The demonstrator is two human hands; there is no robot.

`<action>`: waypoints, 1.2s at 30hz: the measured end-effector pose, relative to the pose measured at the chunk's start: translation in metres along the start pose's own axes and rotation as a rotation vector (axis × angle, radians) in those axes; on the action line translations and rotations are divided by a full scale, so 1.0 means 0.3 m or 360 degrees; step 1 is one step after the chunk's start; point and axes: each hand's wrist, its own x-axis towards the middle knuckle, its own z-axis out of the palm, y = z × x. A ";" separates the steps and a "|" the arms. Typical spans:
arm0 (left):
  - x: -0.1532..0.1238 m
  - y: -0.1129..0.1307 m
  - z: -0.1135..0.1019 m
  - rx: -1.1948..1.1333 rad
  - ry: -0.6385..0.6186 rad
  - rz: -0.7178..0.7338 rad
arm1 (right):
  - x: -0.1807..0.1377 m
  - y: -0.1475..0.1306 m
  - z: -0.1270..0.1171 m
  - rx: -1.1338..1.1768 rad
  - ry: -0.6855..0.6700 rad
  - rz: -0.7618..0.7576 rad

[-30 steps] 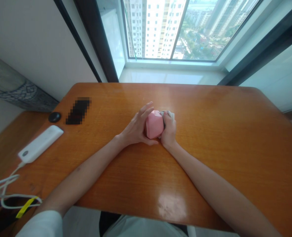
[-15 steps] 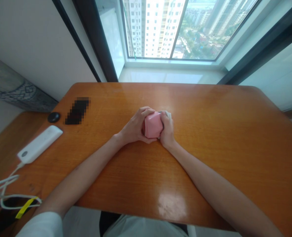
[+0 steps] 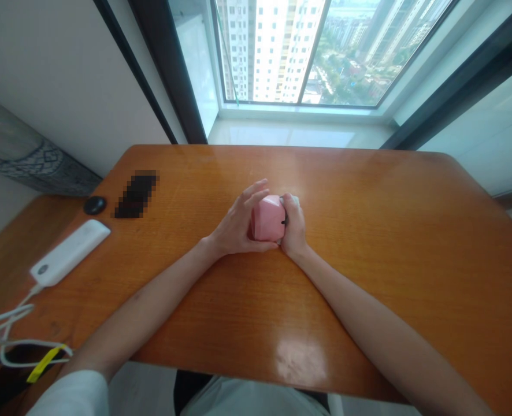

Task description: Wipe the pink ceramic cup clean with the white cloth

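Note:
A small pink boxy object (image 3: 267,222) rests in the middle of the orange wooden table (image 3: 368,242), held between both hands. My left hand (image 3: 238,222) cups its left side, thumb under the near edge and fingers stretched out above it. My right hand (image 3: 294,226) is closed around its right side, where a dark and grey part shows between the fingers. What that part is I cannot make out.
A white power bank (image 3: 69,252) with a coiled white cable (image 3: 11,335) lies at the table's left edge. Behind it sit a small black round object (image 3: 95,205) and a blurred dark rectangle (image 3: 135,194). A large window is beyond the far edge.
My left hand's fingers, curled over the pink object half a second ago, have lifted and stretched out again. The object has stayed in the same spot.

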 end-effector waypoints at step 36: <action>0.001 0.034 0.003 -0.0529 -0.0091 -0.0563 | -0.024 0.010 0.000 -0.0089 -0.0186 0.0100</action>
